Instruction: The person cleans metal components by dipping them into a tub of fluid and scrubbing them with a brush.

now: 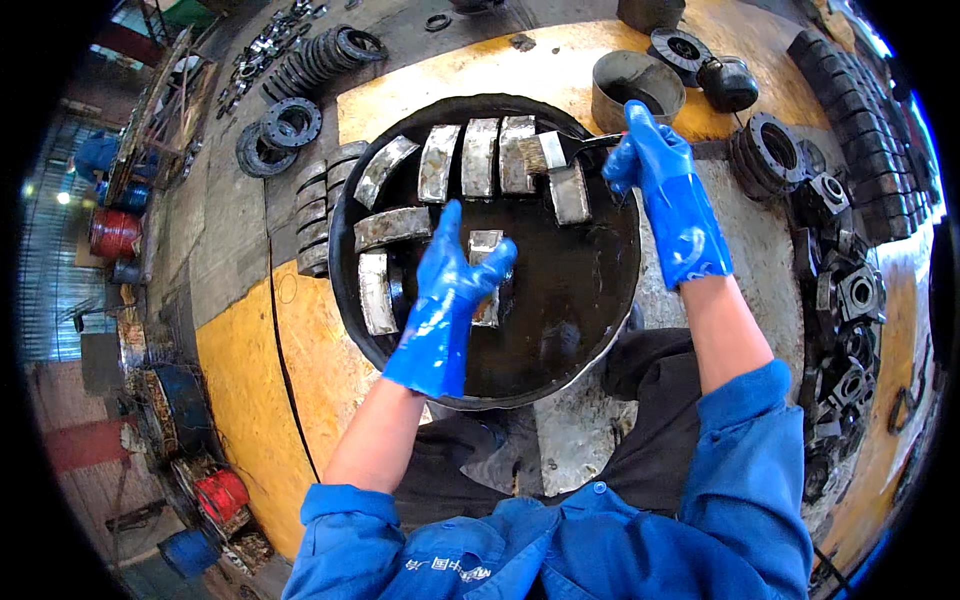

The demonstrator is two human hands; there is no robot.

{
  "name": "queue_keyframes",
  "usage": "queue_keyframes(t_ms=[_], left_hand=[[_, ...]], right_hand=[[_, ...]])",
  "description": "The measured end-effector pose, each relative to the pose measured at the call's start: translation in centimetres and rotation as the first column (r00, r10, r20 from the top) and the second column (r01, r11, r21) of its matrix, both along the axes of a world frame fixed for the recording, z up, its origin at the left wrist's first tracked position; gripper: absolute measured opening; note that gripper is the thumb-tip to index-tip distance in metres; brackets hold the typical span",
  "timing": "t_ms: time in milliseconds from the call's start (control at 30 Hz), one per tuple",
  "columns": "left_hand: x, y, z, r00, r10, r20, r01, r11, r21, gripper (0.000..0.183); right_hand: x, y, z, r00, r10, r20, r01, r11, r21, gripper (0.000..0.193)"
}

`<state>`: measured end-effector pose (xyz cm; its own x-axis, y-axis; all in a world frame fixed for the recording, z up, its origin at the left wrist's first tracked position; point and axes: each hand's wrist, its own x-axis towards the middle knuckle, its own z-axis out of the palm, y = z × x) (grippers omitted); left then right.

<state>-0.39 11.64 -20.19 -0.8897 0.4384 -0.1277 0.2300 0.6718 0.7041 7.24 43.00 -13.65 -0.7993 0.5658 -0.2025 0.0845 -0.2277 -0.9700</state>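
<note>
My right hand [660, 190], in a blue rubber glove, grips the dark handle of a paintbrush [545, 152]. Its bristles hover over or touch the curved metal segments at the far side of a wide, round black pan [625, 300]. Dark liquid covers the pan's bottom. My left hand [450, 295], gloved the same, is over the pan with thumb and fingers apart. Partly behind it lies one curved metal segment [486, 240]; whether the glove touches it I cannot tell. Several more segments [479, 158] stand along the pan's far and left sides.
Beyond the pan on the right is a metal bucket [610, 105]. Flanged rings [772, 145] and stacked dark blocks [850, 130] line the right side. Black rings [325, 60] lie at the far left. My knees flank the pan's near edge.
</note>
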Motion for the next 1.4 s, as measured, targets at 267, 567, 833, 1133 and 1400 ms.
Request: queue_keyframes(t_ms=[267, 567, 833, 1133, 1400], left_hand=[[4.8, 1.2, -3.7, 0.974, 0.219, -0.058, -0.226, 0.920, -0.320, 0.120], [4.9, 2.8, -4.0, 0.976, 0.218, 0.025, -0.205, 0.947, -0.247, 0.117], [4.0, 0.3, -5.2, 0.972, 0.230, 0.047, -0.210, 0.942, -0.263, 0.121], [3.8, 0.3, -3.8, 0.963, 0.251, 0.099, -0.219, 0.942, -0.255, 0.120], [3.9, -0.7, -4.2, 0.964, 0.237, 0.118, -0.217, 0.962, -0.164, 0.119]], right_hand=[[0.9, 4.3, -3.3, 0.986, -0.121, 0.114, 0.107, 0.987, 0.122, 0.066], [-1.3, 9.6, -12.7, 0.959, 0.094, 0.266, -0.114, 0.992, 0.062, 0.073], [-3.5, 5.8, -10.2, 0.960, 0.260, 0.100, -0.267, 0.962, 0.056, 0.046], [-6.8, 10.3, -12.4, 0.987, 0.156, -0.030, -0.146, 0.966, 0.216, 0.037], [-2.5, 5.7, -3.0, 0.964, 0.188, -0.190, -0.154, 0.972, 0.176, 0.046]])
